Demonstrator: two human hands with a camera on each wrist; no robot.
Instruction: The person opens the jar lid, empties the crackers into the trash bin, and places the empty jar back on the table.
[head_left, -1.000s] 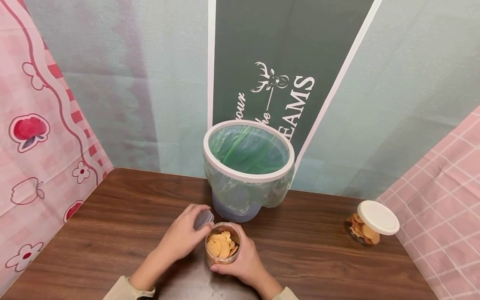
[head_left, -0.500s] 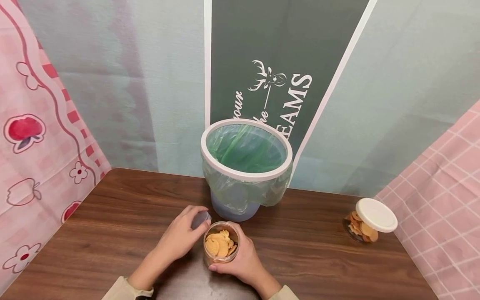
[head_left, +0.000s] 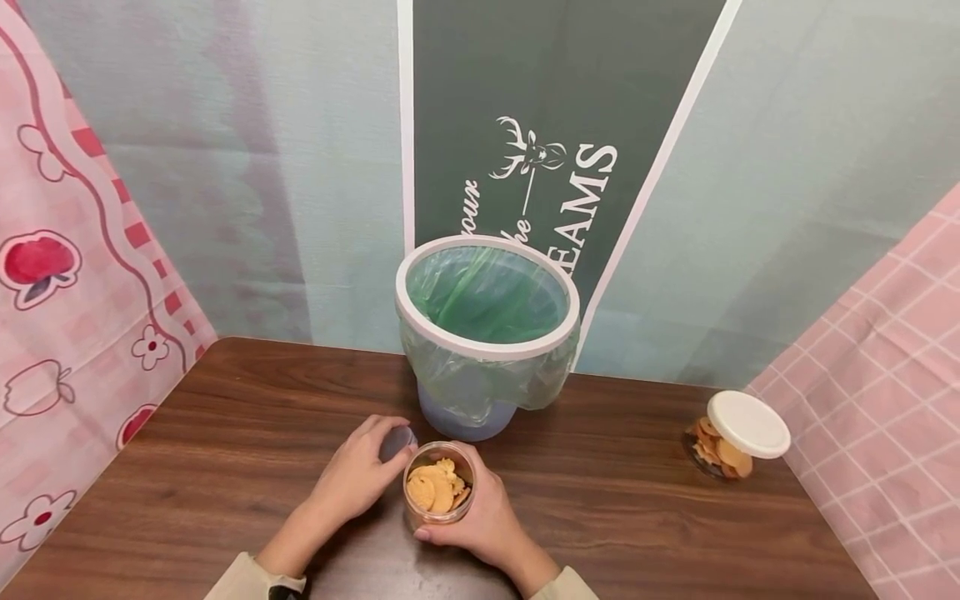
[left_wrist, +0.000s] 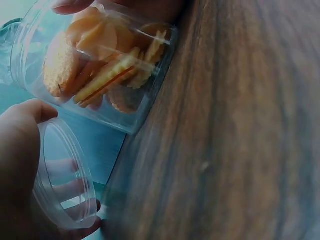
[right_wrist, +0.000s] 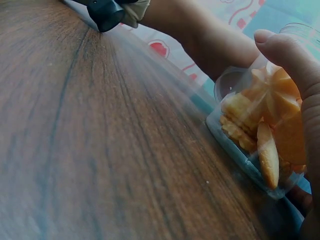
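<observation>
Near the front of the wooden table, my right hand [head_left: 487,517] grips a clear plastic jar [left_wrist: 120,112] round its side. The jar is uncapped and holds several yellow-brown cookies [head_left: 431,490], some flower-shaped or ridged in the left wrist view. My left hand [head_left: 356,471], just left of the jar, holds a clear round lid [left_wrist: 65,175] on its edge between thumb and fingers. The lid [head_left: 396,443] is tilted, close beside the jar and apart from its mouth. In the right wrist view the thumb [right_wrist: 285,50] lies along the jar, with part of the hand cut off.
A bin [head_left: 468,412] with a white rim and a green plastic liner stands right behind the hands. At the right of the table [head_left: 600,508] is a second jar of cookies [head_left: 718,454], with a white lid [head_left: 748,423] on it. Printed cloths hang around the table.
The head view has turned slightly, so the bin, the far jar and the cloths shift left. Both hands keep their hold on the lid and the cookie jar.
</observation>
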